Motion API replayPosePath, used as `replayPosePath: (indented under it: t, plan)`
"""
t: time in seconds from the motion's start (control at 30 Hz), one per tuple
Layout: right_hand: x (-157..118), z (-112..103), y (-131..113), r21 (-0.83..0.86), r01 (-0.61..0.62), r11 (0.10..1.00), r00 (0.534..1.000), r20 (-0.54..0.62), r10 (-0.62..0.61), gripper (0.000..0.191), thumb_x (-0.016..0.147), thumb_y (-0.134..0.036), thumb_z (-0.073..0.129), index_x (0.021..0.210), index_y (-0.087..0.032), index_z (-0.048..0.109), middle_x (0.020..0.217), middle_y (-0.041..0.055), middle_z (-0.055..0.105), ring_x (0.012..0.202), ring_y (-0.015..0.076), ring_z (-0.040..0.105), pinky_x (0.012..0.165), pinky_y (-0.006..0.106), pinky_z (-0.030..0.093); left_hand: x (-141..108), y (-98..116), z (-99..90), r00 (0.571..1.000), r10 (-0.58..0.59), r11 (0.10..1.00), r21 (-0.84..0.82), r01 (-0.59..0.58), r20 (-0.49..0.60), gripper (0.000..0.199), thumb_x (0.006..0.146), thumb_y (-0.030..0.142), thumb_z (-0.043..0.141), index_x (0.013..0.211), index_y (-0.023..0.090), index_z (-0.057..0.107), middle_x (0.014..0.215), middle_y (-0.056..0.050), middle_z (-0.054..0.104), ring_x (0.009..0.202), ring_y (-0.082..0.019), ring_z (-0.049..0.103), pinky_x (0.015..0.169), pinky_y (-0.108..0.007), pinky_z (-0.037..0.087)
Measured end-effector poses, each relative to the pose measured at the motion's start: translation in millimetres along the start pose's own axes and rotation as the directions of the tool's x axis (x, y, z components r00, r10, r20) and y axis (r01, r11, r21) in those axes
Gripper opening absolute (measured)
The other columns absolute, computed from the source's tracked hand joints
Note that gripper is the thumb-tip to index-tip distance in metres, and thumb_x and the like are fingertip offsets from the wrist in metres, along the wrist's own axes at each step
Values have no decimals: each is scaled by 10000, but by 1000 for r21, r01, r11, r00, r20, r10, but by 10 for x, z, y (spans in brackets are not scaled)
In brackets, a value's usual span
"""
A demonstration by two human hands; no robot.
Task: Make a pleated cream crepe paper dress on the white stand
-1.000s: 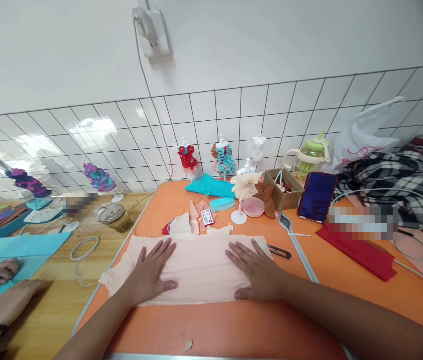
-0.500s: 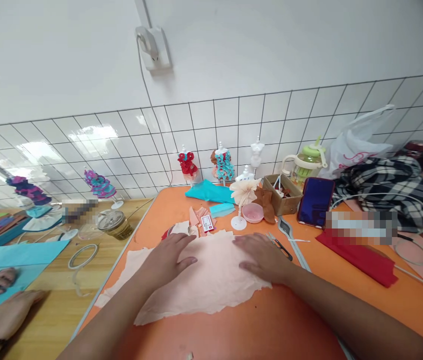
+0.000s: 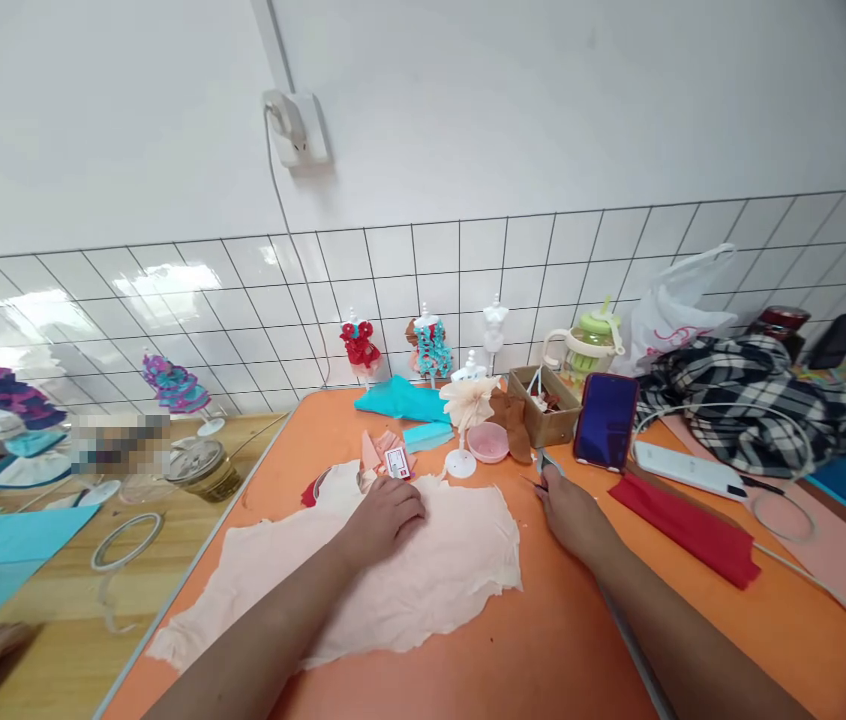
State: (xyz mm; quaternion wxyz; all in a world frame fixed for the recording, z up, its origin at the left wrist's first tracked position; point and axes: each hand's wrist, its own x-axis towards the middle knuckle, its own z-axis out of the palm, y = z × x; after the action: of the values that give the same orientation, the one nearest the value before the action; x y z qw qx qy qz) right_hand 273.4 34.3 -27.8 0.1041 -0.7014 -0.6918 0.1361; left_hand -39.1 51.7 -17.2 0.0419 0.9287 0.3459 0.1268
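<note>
One pale pink sheet [image 3: 423, 580] lies on the orange tabletop [image 3: 543, 640], under the left hand [image 3: 385, 515] and left of the right hand [image 3: 569, 510]. Its long axis runs across in front of the person, slanting from a narrow near-left end, beyond the left forearm, to a broader far-right end, short of the right hand. Its edges are ragged.

The two hands are well apart. The left rests on the sheet's far part with fingers close together; whether they pinch it cannot be told. The right has its fingers at one slender dark tool [image 3: 535, 484], mostly hidden; whether they are closed on it cannot be told.

Beyond the hands stand four small dress forms: one in red [image 3: 360, 345], one in blue [image 3: 433, 348], one bare white [image 3: 495, 325], and one, nearer, with a cream ruffle [image 3: 472, 402]. Between the hands, farther off, sits one pink bowl [image 3: 488, 443]; beyond the right hand, one open box [image 3: 543, 405] and one upright phone [image 3: 606, 420]. To its right lies one red piece [image 3: 685, 528].
</note>
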Motion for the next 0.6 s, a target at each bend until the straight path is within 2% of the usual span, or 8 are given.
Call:
replayPosePath:
  t: [0.1,0.17,0.23,0.3,0.4,0.5,0.57,0.6]
  plan:
    - [-120,31,-210,114,102,988,995,-12,-101,270,918,-315,302,1093,-160,436,839,83,638,756,195,606,596,256,333,14,112,23,1000,3,999,-33,-2,16,216,871,361,452,941,225,604,988,-51,629,938,-202,527,858,-381,304]
    - [-224,80,-338,84,200,976,974,93,-208,382,848,-408,456,1166,-198,418,868,73,658,796,220,615,597,255,326,56,197,6,999,1,999,-35,1,46,245,843,401,487,982,228,590,1033,-55,630,972,-218,529,861,-391,309]
    - [-305,114,-400,7,245,970,954,178,-242,337,816,-395,508,1104,-220,480,863,64,671,797,231,619,583,255,307,87,261,-45,996,19,1000,-26,-17,85,294,816,445,517,1022,247,585,1119,-59,610,1052,-247,508,877,-405,309]
    - [-343,87,-379,-63,259,964,955,168,-246,183,849,-348,462,952,-220,543,821,49,670,756,214,615,565,254,285,86,284,-119,994,22,1000,-15,-21,107,393,784,498,543,1110,279,559,1225,-62,557,1130,-277,466,908,-424,303]
    - [-330,-110,-223,-164,308,937,950,0,-313,176,878,-287,411,844,-212,566,782,47,648,737,195,585,582,263,285,56,240,-212,993,-89,995,-27,91,80,705,713,599,571,1324,307,375,1353,-85,442,1208,-307,398,958,-455,287]
    - [-243,-415,2,-282,369,885,878,-206,-432,239,891,-264,380,922,-205,610,816,84,638,806,212,549,694,296,314,85,147,-215,962,-265,958,-100,270,59,1013,614,646,633,1427,290,145,1406,-111,374,1261,-319,344,997,-470,269]
    - [-138,-592,150,-322,365,874,835,-301,-460,298,904,-289,354,993,-197,622,842,106,637,819,216,526,761,316,316,150,94,-163,933,-356,919,-159,360,57,1071,577,630,671,1431,265,138,1383,-122,409,1254,-324,361,987,-464,294]
    - [-71,-653,216,-333,338,880,832,-331,-445,313,903,-294,347,1002,-192,627,845,113,635,823,219,519,779,323,317,190,77,-126,917,-394,897,-193,398,59,1029,577,617,678,1416,256,205,1355,-121,445,1234,-327,390,963,-452,326]
